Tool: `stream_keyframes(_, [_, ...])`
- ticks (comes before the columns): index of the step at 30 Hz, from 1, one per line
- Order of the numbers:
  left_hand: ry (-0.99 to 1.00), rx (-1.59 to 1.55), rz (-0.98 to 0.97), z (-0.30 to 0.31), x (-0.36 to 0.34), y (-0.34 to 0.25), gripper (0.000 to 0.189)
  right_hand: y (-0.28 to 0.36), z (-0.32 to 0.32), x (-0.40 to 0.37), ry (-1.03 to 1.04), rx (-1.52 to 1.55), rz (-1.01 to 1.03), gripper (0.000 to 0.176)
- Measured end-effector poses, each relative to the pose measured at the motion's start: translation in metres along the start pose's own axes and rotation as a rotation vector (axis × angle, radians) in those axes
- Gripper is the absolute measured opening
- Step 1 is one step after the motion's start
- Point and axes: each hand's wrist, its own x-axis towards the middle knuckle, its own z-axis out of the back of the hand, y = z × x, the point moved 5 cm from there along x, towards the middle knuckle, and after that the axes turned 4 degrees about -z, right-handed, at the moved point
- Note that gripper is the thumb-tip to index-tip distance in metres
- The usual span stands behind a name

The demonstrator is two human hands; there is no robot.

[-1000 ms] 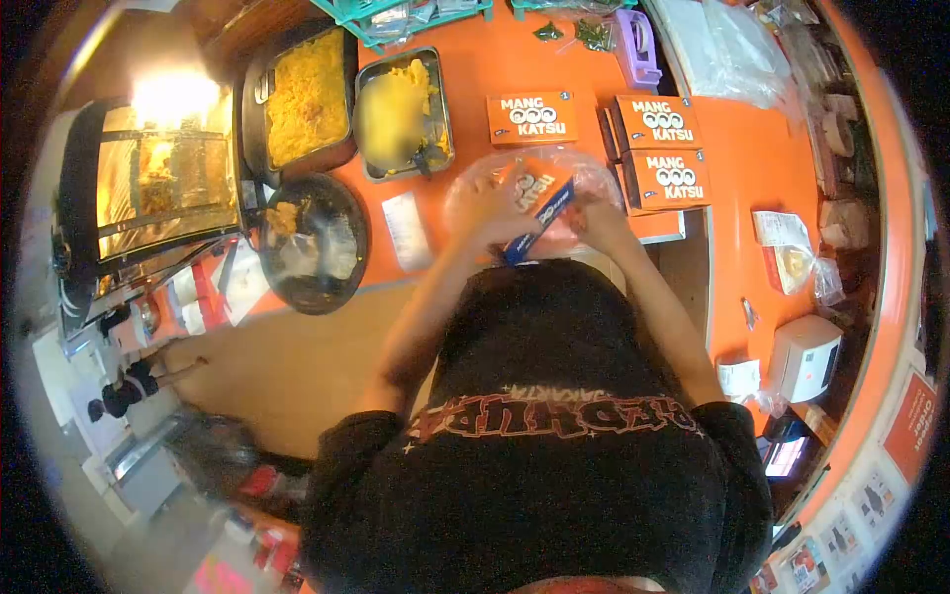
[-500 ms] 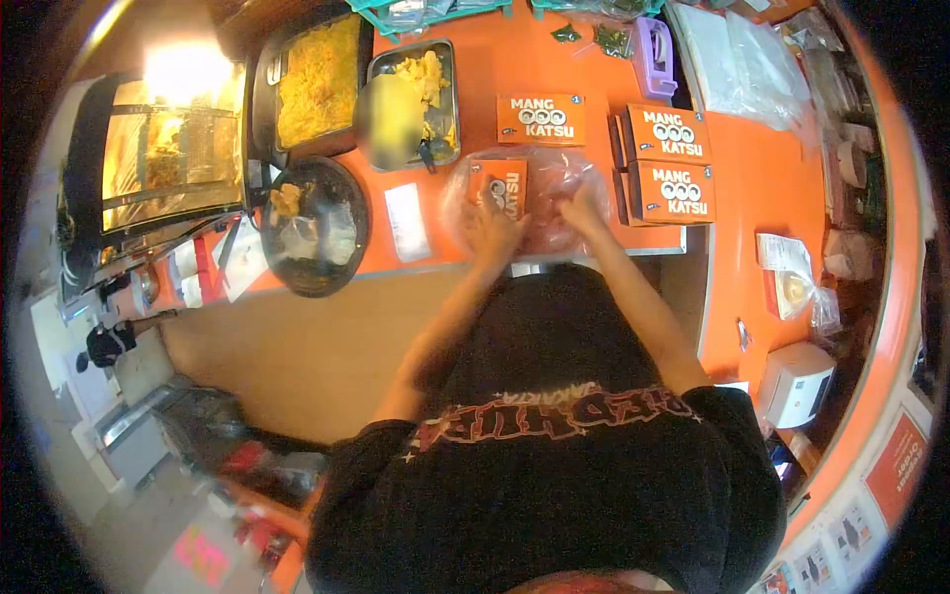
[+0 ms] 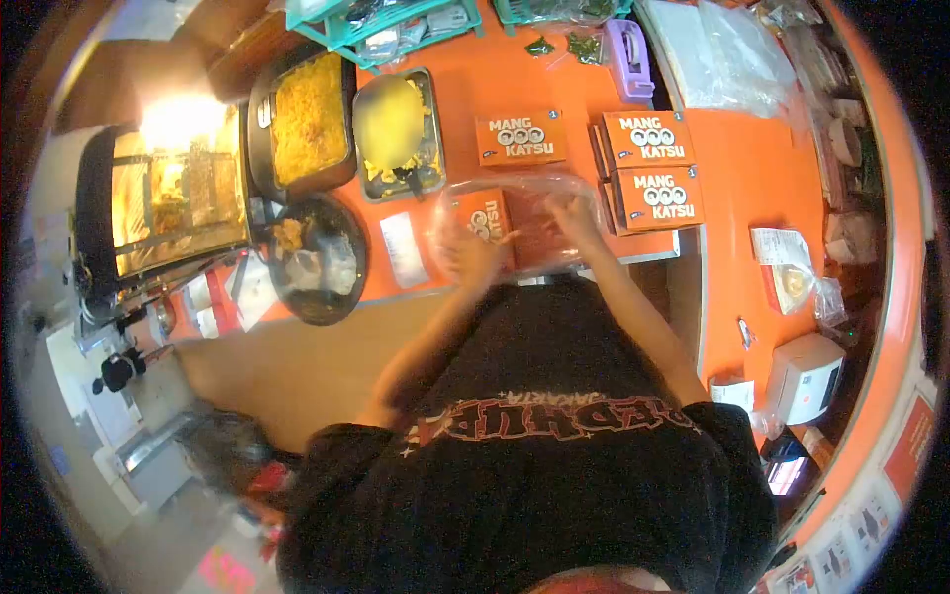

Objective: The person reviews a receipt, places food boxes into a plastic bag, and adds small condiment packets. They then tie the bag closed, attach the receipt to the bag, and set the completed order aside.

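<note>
An orange "Katsu" box (image 3: 478, 210) lies turned sideways inside a clear plastic bag (image 3: 542, 259) near the counter's front edge. My left hand (image 3: 475, 255) is closed around the box's near left side, its thumb across the near end; the fingers are a little blurred. On the right, my right hand (image 3: 576, 223) has its fingers bent together on the bag's film. Just beyond the bag lies another orange box (image 3: 521, 138). Right of my right hand stand stacked orange boxes (image 3: 655, 200).
To the left are a paper slip (image 3: 404, 249), a round black pan (image 3: 319, 259), a metal tray of yellow food (image 3: 399, 134) and a deep tray of shredded food (image 3: 312, 119). A lit display case (image 3: 178, 188) stands beyond. A purple tape dispenser (image 3: 630, 61) sits at back right.
The view has shifted, so the counter items sit lower and further left. My left hand has slid from the box's top toward its near left side. My right hand stays on the bag.
</note>
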Motion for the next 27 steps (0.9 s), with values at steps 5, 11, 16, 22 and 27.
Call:
stream_keyframes(5, [-0.038, -0.011, -0.827, 0.05, 0.073, -0.101, 0.106, 0.038, 0.009, -0.057, -0.178, -0.296, 0.639, 0.021])
stream_keyframes(11, [0.114, 0.687, -1.102, -0.036, 0.147, -0.167, 0.115, 0.045, 0.04, -0.082, -0.461, -0.52, 0.63, 0.044])
stream_keyframes(16, [0.016, 0.372, -1.068, 0.025, 0.127, -0.165, 0.112, 0.03, 0.036, -0.03, -0.384, -0.69, 0.338, 0.059])
stream_keyframes(22, [0.13, -0.059, -0.894, 0.105, 0.059, -0.134, 0.11, 0.02, 0.026, -0.012, -0.264, -0.904, 0.202, 0.049])
stream_keyframes(27, [0.95, -0.701, -0.261, 0.04, 0.001, -0.071, 0.082, -0.027, 0.032, 0.037, -0.202, -0.492, 0.145, 0.051])
